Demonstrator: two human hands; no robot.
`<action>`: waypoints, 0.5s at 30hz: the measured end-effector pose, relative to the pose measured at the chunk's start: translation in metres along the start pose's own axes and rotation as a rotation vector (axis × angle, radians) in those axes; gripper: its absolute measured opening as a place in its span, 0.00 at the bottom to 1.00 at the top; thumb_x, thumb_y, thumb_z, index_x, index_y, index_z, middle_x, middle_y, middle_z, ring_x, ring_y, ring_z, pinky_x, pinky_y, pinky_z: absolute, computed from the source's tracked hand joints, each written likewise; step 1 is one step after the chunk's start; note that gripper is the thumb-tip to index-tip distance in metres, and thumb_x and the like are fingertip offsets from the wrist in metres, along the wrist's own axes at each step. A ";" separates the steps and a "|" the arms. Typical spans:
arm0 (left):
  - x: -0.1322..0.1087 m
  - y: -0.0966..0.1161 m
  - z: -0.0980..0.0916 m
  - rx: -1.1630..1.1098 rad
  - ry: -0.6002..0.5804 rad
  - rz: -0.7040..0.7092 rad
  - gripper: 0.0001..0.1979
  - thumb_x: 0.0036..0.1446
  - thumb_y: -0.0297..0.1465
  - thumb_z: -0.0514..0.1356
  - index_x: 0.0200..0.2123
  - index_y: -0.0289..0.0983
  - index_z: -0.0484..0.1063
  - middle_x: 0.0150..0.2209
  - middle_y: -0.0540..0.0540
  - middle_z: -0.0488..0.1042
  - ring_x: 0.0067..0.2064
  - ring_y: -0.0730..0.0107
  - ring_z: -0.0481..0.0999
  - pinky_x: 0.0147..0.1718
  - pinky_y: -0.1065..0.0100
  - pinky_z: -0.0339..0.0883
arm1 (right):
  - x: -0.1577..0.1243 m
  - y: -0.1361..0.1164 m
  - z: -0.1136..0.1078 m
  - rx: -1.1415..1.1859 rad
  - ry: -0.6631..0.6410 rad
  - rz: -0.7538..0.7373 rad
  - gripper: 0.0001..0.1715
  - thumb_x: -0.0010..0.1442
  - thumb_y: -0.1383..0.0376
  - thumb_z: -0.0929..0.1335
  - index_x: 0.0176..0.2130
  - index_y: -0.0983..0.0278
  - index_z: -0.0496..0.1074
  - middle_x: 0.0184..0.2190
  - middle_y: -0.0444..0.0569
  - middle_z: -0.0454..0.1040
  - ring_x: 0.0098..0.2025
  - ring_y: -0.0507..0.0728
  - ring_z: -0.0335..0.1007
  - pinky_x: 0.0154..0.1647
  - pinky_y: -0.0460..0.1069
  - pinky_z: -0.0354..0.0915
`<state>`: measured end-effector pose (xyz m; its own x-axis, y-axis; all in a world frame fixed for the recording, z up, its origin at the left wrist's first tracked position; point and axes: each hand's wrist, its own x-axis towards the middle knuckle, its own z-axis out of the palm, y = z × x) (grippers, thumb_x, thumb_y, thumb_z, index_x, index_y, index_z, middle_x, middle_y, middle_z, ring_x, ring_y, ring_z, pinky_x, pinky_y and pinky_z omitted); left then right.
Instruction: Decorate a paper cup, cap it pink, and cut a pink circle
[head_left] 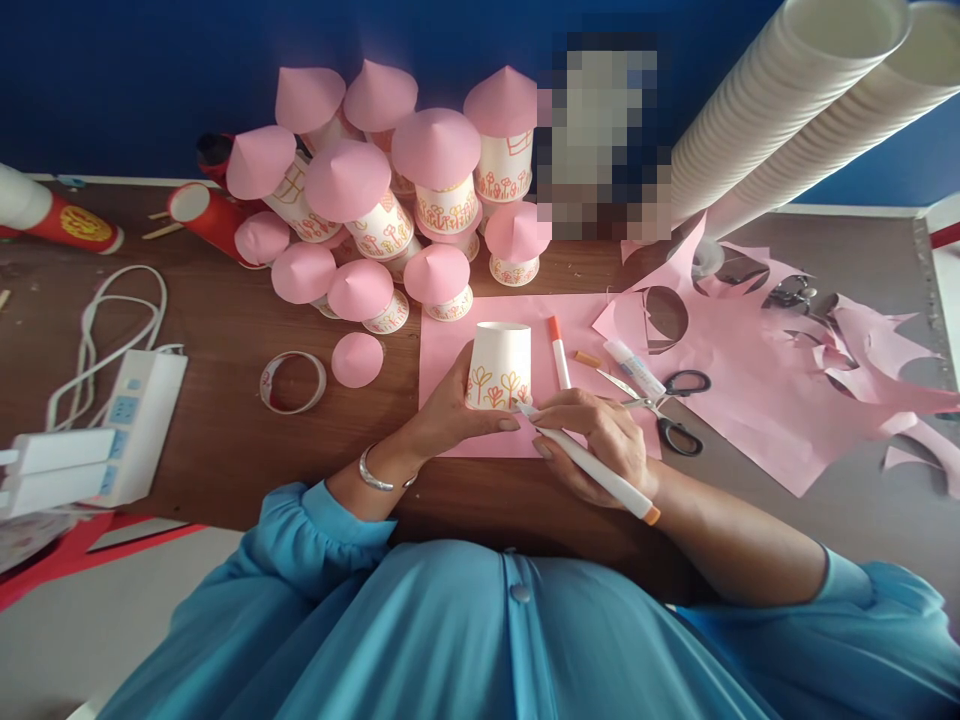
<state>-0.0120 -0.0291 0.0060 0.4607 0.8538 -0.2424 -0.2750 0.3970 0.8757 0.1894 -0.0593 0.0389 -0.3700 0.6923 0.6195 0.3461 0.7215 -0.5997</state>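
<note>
white marker (600, 473) at flowered cup (500, 355)

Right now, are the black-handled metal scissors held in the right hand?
No, the right hand holds a white marker with an orange end, and the scissors lie beside that hand.

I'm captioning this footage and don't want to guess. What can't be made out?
Head view:
Left hand: some fingers hidden behind the paper cup.
Paper cup: far side turned away.
White marker: tip too small to tell whether it touches the cup.
Pixelated patch: contents obscured by the blurring.
Rightmost cup stack: cut off by the right edge.
</note>
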 end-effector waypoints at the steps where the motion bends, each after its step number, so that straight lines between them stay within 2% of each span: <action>1: 0.000 0.000 0.000 -0.001 -0.001 -0.002 0.41 0.38 0.38 0.81 0.52 0.42 0.64 0.41 0.48 0.78 0.41 0.59 0.81 0.39 0.61 0.75 | 0.000 0.000 0.000 -0.001 -0.001 0.000 0.07 0.68 0.69 0.67 0.47 0.62 0.68 0.31 0.49 0.78 0.31 0.54 0.79 0.28 0.47 0.74; 8: 0.000 -0.003 -0.003 0.008 -0.022 0.025 0.41 0.39 0.36 0.80 0.54 0.42 0.64 0.42 0.48 0.78 0.42 0.62 0.81 0.39 0.64 0.75 | 0.002 -0.001 -0.001 0.000 -0.005 -0.019 0.06 0.68 0.70 0.66 0.46 0.63 0.67 0.30 0.50 0.78 0.30 0.54 0.79 0.28 0.47 0.74; 15: -0.001 -0.004 -0.004 0.026 -0.032 0.029 0.40 0.40 0.37 0.80 0.53 0.41 0.64 0.41 0.48 0.79 0.42 0.61 0.81 0.40 0.63 0.76 | 0.001 0.001 0.000 -0.006 -0.013 -0.024 0.06 0.68 0.70 0.66 0.46 0.63 0.67 0.30 0.48 0.78 0.29 0.54 0.79 0.26 0.47 0.73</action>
<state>-0.0146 -0.0298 0.0011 0.4795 0.8537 -0.2034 -0.2671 0.3627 0.8928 0.1894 -0.0581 0.0393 -0.3897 0.6750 0.6265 0.3422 0.7377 -0.5820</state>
